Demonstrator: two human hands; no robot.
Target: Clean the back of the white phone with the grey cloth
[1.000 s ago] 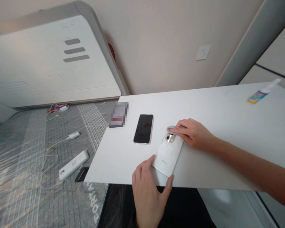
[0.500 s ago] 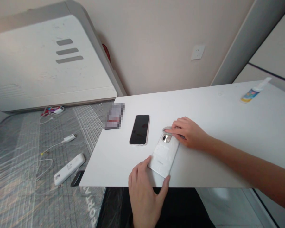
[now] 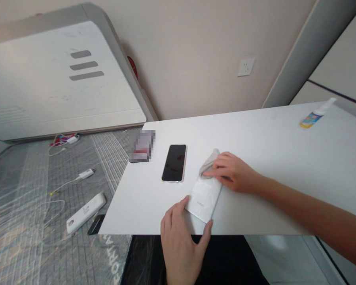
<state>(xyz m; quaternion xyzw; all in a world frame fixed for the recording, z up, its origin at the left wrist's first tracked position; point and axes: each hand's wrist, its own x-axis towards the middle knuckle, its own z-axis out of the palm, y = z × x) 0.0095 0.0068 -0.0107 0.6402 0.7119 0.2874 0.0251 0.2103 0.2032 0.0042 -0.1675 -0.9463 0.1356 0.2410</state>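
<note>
While the white phone (image 3: 203,196) is lying back-up near the front edge of the white table (image 3: 273,158), its near end is pinched by the left hand (image 3: 180,237), thumb on one side and fingers on the other. A small grey cloth (image 3: 209,162) is pressed onto the phone's far end by the right hand (image 3: 234,172), fingers fairly flat and closed on it. Just beside it, a black-screened phone (image 3: 174,162) is laid face-up, and a spray bottle (image 3: 316,114) is left lying way off at the far right corner.
</note>
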